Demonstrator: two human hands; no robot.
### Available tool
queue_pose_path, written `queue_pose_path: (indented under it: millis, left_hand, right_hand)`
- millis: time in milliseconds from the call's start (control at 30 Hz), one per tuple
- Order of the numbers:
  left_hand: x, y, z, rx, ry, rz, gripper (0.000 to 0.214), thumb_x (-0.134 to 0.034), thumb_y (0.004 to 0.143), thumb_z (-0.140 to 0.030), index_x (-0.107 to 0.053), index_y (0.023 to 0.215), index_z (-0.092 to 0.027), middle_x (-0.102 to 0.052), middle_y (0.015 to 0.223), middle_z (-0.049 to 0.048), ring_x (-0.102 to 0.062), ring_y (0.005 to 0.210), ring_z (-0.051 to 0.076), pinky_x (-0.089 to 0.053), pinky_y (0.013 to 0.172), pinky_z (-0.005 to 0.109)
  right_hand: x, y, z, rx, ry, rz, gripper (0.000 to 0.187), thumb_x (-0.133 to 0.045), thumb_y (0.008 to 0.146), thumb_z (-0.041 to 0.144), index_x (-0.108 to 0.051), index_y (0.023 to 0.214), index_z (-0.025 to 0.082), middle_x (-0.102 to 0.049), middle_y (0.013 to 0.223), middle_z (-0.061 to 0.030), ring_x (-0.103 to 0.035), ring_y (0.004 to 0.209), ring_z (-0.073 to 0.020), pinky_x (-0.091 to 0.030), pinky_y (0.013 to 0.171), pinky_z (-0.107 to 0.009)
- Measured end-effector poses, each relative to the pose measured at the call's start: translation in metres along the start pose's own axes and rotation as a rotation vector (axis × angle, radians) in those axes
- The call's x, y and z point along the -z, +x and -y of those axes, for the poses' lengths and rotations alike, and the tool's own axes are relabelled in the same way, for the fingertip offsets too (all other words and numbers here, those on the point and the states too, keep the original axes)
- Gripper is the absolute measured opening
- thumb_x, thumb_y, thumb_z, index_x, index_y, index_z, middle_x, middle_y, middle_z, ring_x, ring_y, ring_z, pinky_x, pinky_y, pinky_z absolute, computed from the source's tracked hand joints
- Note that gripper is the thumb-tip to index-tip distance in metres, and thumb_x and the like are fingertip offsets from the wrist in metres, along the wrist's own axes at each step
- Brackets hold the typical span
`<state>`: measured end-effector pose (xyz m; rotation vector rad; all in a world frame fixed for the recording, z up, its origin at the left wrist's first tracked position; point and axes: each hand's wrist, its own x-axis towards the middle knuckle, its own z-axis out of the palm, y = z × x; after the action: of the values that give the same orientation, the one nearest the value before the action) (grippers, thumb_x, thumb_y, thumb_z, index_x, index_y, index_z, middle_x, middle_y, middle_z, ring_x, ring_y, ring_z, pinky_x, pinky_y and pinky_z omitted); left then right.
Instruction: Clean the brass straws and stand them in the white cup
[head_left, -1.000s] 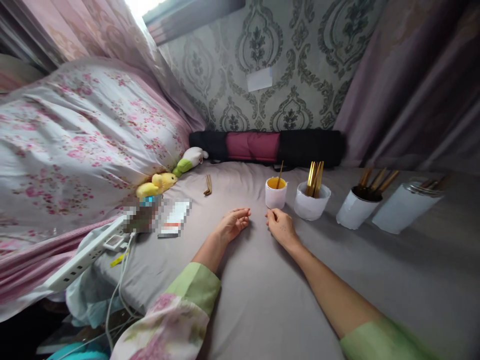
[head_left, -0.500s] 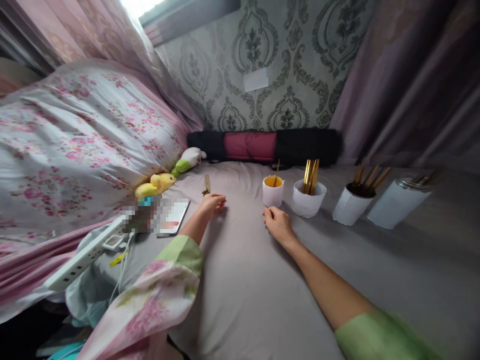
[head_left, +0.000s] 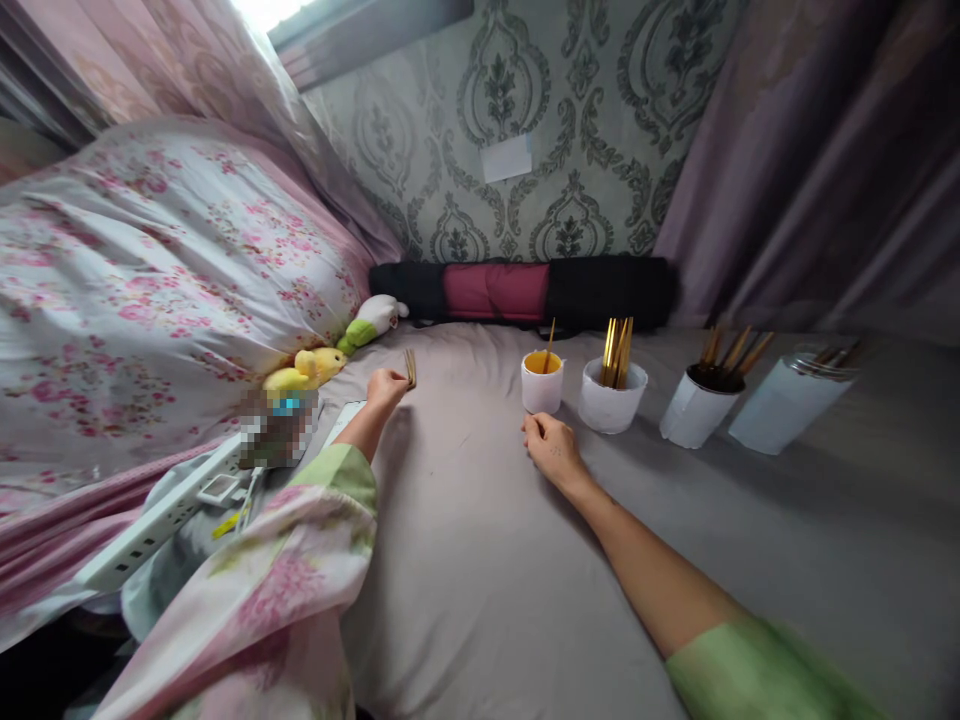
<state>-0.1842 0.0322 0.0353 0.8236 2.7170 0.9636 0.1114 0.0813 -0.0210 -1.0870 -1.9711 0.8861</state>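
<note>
My left hand (head_left: 387,388) is at the left of the grey sheet, fingers closed at the near end of a few thin gold-coloured sticks (head_left: 409,366). My right hand (head_left: 552,445) rests curled just in front of a small white-wrapped cup (head_left: 541,392) with a yellow inside and one gold stick in it. What its fingers hold, if anything, is hidden. Right of that cup stands a wider white tub (head_left: 611,408) holding several gold sticks (head_left: 617,352).
Farther right are a white-wrapped can (head_left: 699,412) and a jar (head_left: 791,405), both with sticks. A black and maroon roll (head_left: 499,290) lies along the wall. Plush toys (head_left: 371,322), a partly covered tablet-like device (head_left: 341,420) and a power strip (head_left: 142,535) are at left.
My left hand has moved left and slightly away from me, onto the near end of the loose gold sticks. My right hand stays in front of the small cup.
</note>
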Motion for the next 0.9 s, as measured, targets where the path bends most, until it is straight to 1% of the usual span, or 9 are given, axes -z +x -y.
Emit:
queue_pose_path:
  millis: [200,367,500,900]
  left_hand:
    - [0.007,0.007,-0.001,-0.069,0.162,-0.02,0.02,-0.061,0.063,-0.019,-0.07,0.08,-0.013,-0.067,0.076,0.0094,-0.061,0.074,0.02,-0.043,0.061,0.024]
    - [0.009,0.011,-0.004,-0.104,0.246,-0.019,0.02,-0.059,0.064,-0.016,-0.07,0.08,-0.014,-0.068,0.082,0.0097,-0.061,0.083,0.021,-0.043,0.068,0.024]
    - [0.008,0.014,-0.006,-0.107,0.287,-0.008,0.02,-0.058,0.065,-0.016,-0.07,0.081,-0.015,-0.068,0.085,0.0103,-0.06,0.086,0.022,-0.043,0.067,0.025]
    - [0.001,0.022,-0.007,-0.132,0.348,0.051,0.02,-0.061,0.065,-0.023,-0.069,0.082,-0.015,-0.067,0.086,0.0114,-0.061,0.083,0.021,-0.043,0.065,0.024]
  right_hand:
    - [0.0,0.0,-0.001,-0.004,-0.009,0.001,0.033,-0.037,0.083,0.035,-0.063,0.074,0.017,-0.065,0.064,-0.0046,-0.055,0.052,-0.0117,-0.035,0.053,-0.021]
    - [0.001,0.0,0.0,-0.007,-0.022,-0.003,0.032,-0.037,0.083,0.035,-0.063,0.075,0.017,-0.065,0.064,-0.0044,-0.055,0.053,-0.0119,-0.035,0.053,-0.021]
    - [0.001,0.0,0.001,-0.008,-0.028,0.0,0.032,-0.037,0.083,0.034,-0.063,0.074,0.018,-0.065,0.063,-0.0042,-0.056,0.053,-0.0121,-0.035,0.054,-0.021]
    - [0.0,0.001,0.001,-0.011,-0.021,0.005,0.033,-0.037,0.083,0.035,-0.063,0.075,0.017,-0.065,0.064,-0.0048,-0.056,0.054,-0.0121,-0.036,0.054,-0.021]
